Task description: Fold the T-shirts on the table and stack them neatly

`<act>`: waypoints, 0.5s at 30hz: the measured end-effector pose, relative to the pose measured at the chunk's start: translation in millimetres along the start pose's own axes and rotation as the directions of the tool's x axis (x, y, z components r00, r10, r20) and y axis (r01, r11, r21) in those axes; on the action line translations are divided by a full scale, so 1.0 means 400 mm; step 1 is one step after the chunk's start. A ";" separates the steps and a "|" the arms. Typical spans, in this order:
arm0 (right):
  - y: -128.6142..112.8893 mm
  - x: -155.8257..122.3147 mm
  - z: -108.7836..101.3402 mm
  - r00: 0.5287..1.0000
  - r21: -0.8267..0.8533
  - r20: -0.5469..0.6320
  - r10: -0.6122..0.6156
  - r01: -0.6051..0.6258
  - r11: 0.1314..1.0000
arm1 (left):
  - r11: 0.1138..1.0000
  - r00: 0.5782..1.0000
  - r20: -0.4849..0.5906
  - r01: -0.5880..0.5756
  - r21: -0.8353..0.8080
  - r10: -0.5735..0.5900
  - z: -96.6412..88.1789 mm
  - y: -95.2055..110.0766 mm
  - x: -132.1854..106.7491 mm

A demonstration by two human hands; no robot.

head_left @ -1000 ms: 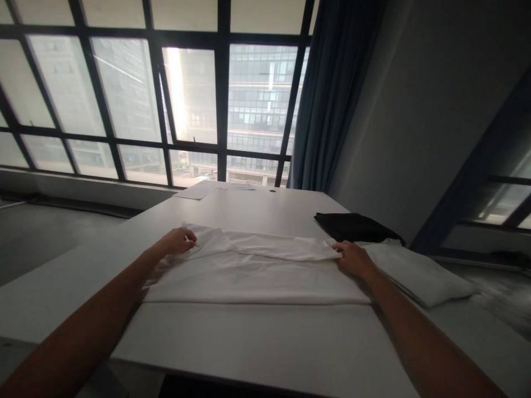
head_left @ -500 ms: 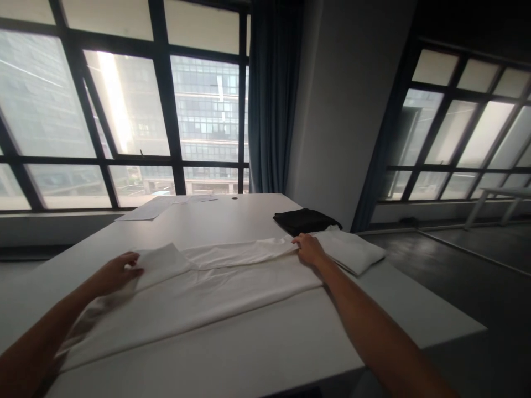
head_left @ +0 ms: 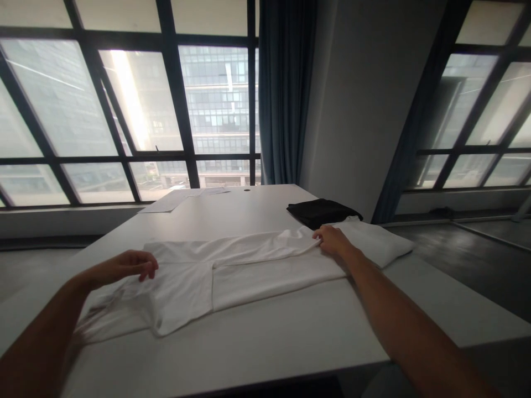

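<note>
A white garment (head_left: 232, 271) lies spread across the white table (head_left: 257, 337), partly folded, with one part folded down at its left. My left hand (head_left: 130, 264) hovers just above the garment's left part, fingers loosely curled, holding nothing that I can see. My right hand (head_left: 332, 241) rests on the garment's right end, its fingers pinching the upper fold of the cloth.
A folded white cloth (head_left: 379, 243) lies right of my right hand, and a folded black cloth (head_left: 321, 211) lies behind it. Papers (head_left: 170, 200) lie at the table's far edge. Large windows and a dark curtain (head_left: 284, 94) stand behind; floor lies to the right.
My left hand has let go of the garment's left part, which now lies folded down toward me. My right hand stays on the right end. The view has shifted left.
</note>
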State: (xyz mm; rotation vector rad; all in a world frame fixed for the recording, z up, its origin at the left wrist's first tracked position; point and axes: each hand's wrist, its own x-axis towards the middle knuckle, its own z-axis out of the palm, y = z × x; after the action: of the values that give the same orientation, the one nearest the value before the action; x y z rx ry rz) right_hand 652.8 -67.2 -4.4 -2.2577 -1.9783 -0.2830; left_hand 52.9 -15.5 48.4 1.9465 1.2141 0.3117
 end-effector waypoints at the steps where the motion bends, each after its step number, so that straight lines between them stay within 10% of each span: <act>1: 0.004 0.001 0.001 1.000 0.010 0.004 -0.003 0.003 1.000 | 0.999 1.000 -0.004 0.002 0.037 -0.001 0.014 0.001 0.018; 9: 0.022 0.016 -0.004 0.965 0.032 -0.261 0.027 -0.019 0.999 | 0.950 0.979 -0.201 0.076 0.301 -0.015 0.016 -0.135 0.103; 15: 0.029 0.019 0.001 0.981 0.011 0.179 0.071 -0.074 0.997 | 0.935 0.936 -0.348 0.162 0.315 -0.045 -0.015 -0.217 0.123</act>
State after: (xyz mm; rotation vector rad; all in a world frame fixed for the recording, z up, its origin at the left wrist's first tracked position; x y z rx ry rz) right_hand 665.4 -61.4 -2.7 -2.4144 -1.9647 -0.0573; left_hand 19.0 47.6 -21.4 2.1696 1.6825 0.4136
